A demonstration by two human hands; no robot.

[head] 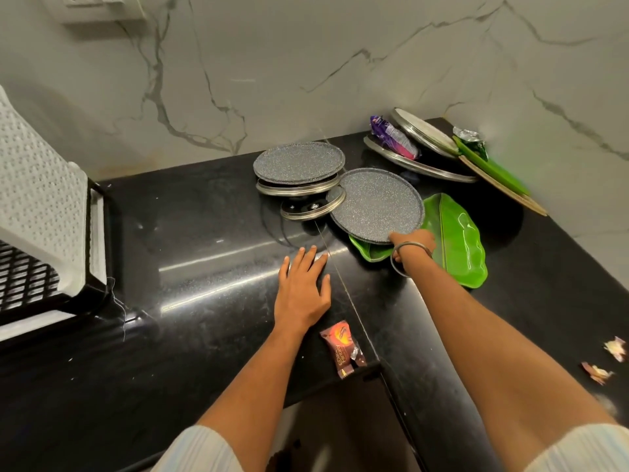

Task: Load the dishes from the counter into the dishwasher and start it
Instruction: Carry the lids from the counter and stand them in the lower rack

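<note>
1. Our left hand (301, 291) lies flat on the black counter (204, 267), fingers straight and slightly spread, holding nothing.
2. Our right hand (413, 245) reaches farther and grips the near edge of a speckled grey plate (376, 204); the thumb lies on top of the rim, and the other fingers are hidden beneath, so we cannot tell how they lie. A bangle (405, 258) circles that wrist.
3. The grey plate sits tilted, its near edge over a green leaf-shaped plate (456, 243) that lies on the counter to the right.
4. Just left of it, a second grey plate (299, 161) tops a small stack of steel plates (297, 186), with one more steel plate (308, 209) in front, leaning on its edge.
5. Far right, against the marble wall (306, 63), steel plates (418, 165) lean together with a purple wrapper (393, 136) between them; flat green and tan plates (493, 175) lean beside them.
6. Near our left wrist, a brown snack wrapper (343, 349) lies at the counter's near edge.
7. A white perforated rack (37, 185) stands at the left.
8. Scraps of wrapper (606, 361) lie at the near right.
</note>
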